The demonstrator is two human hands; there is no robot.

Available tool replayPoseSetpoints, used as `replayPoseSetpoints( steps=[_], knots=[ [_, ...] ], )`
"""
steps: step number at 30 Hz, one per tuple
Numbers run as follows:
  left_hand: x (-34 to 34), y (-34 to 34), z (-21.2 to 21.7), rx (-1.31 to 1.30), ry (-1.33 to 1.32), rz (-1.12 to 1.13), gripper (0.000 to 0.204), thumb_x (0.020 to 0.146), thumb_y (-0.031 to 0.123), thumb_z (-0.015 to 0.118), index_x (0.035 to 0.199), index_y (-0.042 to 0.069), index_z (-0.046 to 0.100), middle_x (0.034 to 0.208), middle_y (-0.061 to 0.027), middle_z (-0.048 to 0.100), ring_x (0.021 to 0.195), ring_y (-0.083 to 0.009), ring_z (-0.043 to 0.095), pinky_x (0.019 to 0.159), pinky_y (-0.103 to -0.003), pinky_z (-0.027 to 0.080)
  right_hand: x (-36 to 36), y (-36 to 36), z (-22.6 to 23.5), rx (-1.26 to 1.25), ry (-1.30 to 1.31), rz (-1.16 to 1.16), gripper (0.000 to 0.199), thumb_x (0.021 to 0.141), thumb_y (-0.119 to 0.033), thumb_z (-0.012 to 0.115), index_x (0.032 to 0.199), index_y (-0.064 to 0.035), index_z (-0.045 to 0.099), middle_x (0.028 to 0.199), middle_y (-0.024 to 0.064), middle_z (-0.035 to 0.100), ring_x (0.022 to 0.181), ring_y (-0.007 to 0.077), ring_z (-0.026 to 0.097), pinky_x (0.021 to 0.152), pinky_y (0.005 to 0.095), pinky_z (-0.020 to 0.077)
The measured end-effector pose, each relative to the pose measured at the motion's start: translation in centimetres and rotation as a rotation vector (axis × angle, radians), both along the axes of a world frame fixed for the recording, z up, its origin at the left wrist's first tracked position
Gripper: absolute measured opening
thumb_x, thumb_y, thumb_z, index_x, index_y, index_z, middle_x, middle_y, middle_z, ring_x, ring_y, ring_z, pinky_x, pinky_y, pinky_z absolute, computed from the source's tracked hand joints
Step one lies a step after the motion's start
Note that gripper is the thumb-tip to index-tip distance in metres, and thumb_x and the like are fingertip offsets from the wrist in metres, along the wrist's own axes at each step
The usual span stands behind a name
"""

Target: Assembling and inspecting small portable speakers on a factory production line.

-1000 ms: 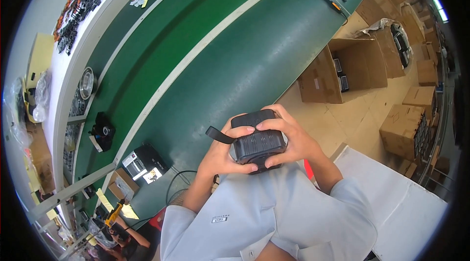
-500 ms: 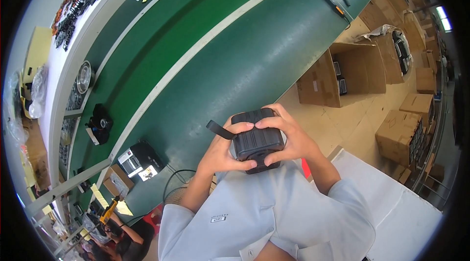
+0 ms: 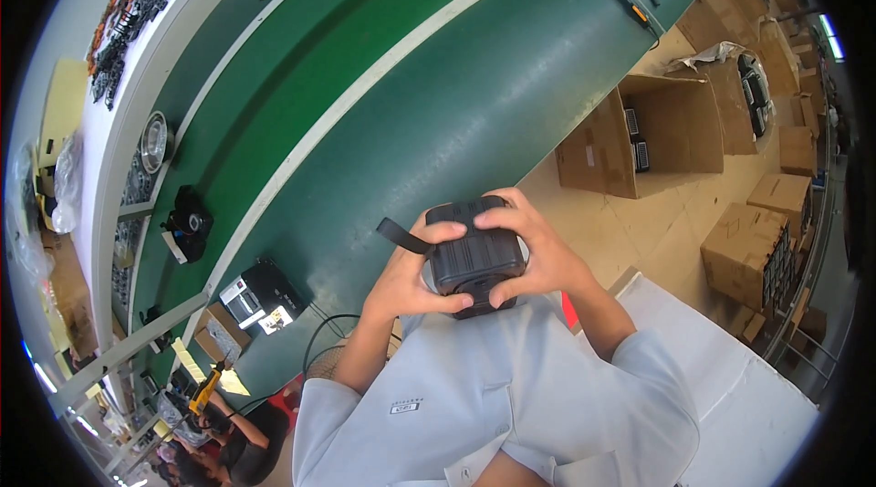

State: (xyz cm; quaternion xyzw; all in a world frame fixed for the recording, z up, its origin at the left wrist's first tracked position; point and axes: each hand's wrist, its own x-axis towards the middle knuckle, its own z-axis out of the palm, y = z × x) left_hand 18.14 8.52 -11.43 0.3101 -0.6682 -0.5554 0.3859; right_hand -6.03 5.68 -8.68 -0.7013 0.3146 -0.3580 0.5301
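Observation:
A black, boxy device with ribbed sides (image 3: 477, 252) is held between both my hands, close to my chest at the near edge of the table. My left hand (image 3: 407, 273) grips its left side, thumb on the near lower part and fingers over the top. My right hand (image 3: 538, 254) clasps the right side the same way. From the device's left a short black strap (image 3: 399, 234) sticks out loose. The underside of the device is hidden.
The green work table (image 3: 411, 113) stretches ahead. To the left sit a black-and-silver machine (image 3: 263, 297) and a small open box (image 3: 219, 337). A co-worker (image 3: 246, 441) holds a yellow power tool (image 3: 205, 388). Cardboard boxes (image 3: 598, 154) stand at right; a white panel (image 3: 712, 387) is near right.
My hands and the device have shifted slightly left and up in the picture. The grip looks much the same.

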Motion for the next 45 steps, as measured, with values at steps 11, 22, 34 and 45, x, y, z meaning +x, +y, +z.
replayPoseSetpoints(
  steps=[11, 22, 34, 45],
  knots=[
    [-4.2, -2.6, -5.3, 0.842, 0.343, 0.412, 0.097, 0.071, 0.009, 0.081, 0.149, 0.002, 0.025, 0.126, -0.0177, 0.056, 0.117, -0.0263, 0.058, 0.102, -0.040, 0.046, -0.6, -2.8, -7.2, 0.669, -0.198, -0.147, 0.134, 0.073, -0.040, 0.089, 0.159, -0.0173, -0.011, 0.129, 0.0139, 0.047, 0.122, 0.0272, 0.049, 0.104, 0.0362, 0.0397],
    [2.3, -11.2, -14.0, 0.869, 0.632, 0.794, 0.074, 0.087, 0.024, 0.075, 0.145, 0.004, 0.034, 0.139, -0.0151, 0.048, 0.132, -0.0262, 0.047, 0.111, -0.043, 0.037, 7.8, -17.0, -14.7, 0.936, 0.024, 0.037, 0.100, 0.065, -0.022, 0.088, 0.141, 0.0121, 0.033, 0.133, 0.0243, 0.052, 0.124, 0.0364, 0.052, 0.106, 0.0450, 0.0414],
    [6.3, -4.0, -14.5, 0.677, -0.510, 1.580, 0.039, 0.092, 0.019, 0.066, 0.126, 0.003, 0.056, 0.121, -0.0168, 0.066, 0.113, -0.0295, 0.065, 0.095, -0.039, 0.052, 29.3, -45.5, -24.5, -0.545, 0.634, -0.014, 0.044, 0.088, -0.032, 0.067, 0.127, -0.0097, 0.064, 0.122, 0.0165, 0.066, 0.118, 0.0374, 0.059, 0.100, 0.0520, 0.0432],
    [21.9, -2.6, -13.1, 0.384, -0.574, 1.742, 0.020, 0.087, 0.016, 0.063, 0.099, 0.002, 0.068, 0.093, -0.0211, 0.071, 0.090, -0.0372, 0.070, 0.082, -0.041, 0.055, 26.1, -40.6, -20.9, -0.957, 0.844, -0.067, 0.064, 0.091, -0.037, 0.066, 0.141, -0.0034, 0.046, 0.137, 0.0335, 0.044, 0.128, 0.0492, 0.042, 0.110, 0.0533, 0.0342]
  ],
)
